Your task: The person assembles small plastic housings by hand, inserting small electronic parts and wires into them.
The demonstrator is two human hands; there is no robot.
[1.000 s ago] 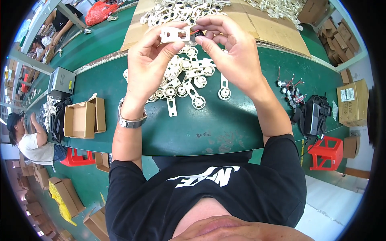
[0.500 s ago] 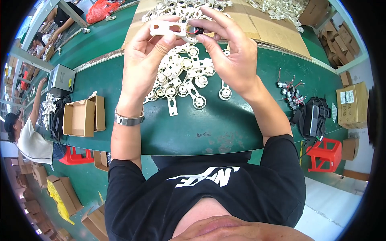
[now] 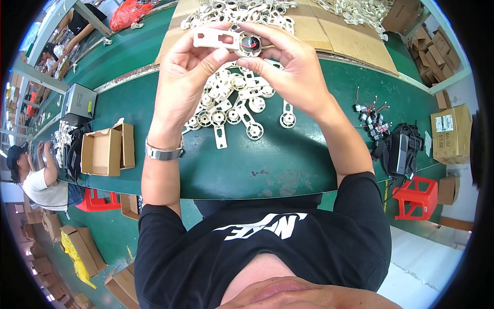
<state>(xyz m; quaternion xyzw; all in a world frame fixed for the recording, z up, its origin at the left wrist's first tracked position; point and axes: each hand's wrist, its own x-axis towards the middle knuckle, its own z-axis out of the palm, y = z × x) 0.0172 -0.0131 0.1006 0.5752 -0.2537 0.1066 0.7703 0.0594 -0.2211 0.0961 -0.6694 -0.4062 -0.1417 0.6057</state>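
Note:
My left hand [image 3: 177, 85] pinches the flat, slotted arm of a white plastic housing [image 3: 207, 37], raised above the table. The fingers and thumb of my right hand [image 3: 296, 77] close around its round end. Inside that ring sits a small black round part [image 3: 251, 43], perhaps a motor, with a red wire showing. Below my hands lies a loose pile of similar white plastic housings [image 3: 218, 103], each with a ring at one end. One single housing [image 3: 287, 117] lies apart, to the right of the pile.
More white parts [image 3: 236, 11] lie on cardboard [image 3: 350, 44] at the back. To the right are small wired parts [image 3: 371, 119] and a black bag [image 3: 403, 150]. Open cardboard boxes [image 3: 100, 152] and a grey metal box [image 3: 78, 103] stand left. A co-worker [image 3: 43, 177] sits far left.
My right hand has shifted its grip onto the ring. The black part, earlier held in my right fingertips beside the housing, now sits in its round end. The co-worker's arm has come down.

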